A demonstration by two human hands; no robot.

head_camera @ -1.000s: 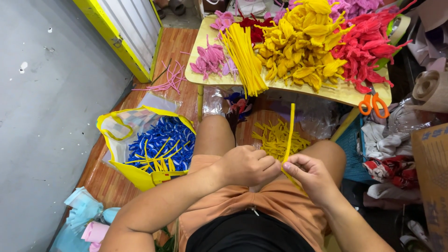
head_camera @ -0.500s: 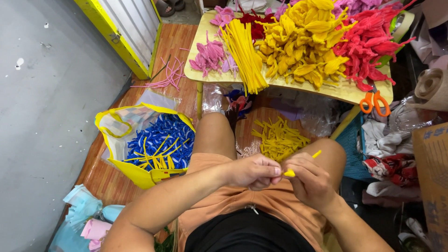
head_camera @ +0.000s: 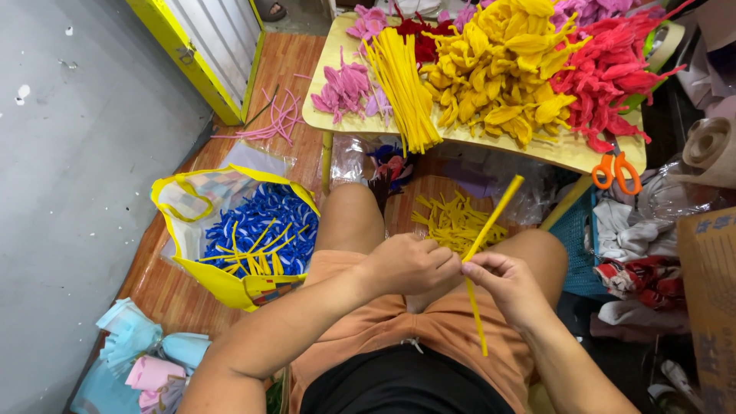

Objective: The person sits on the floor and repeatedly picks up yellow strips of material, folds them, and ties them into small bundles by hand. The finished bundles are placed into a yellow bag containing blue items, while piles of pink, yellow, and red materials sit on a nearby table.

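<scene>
Yellow pipe cleaner is lying diagonally over the lap, its long axis running from upper right to lower left. Right hand is pinching it mid-length; left hand, fingers closed, is meeting it just beside that grip.

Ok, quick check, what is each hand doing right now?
Left hand: closed, fingers pinching the yellow pipe cleaner at its middle.
Right hand: closed on the same yellow pipe cleaner, just beside the left.
</scene>
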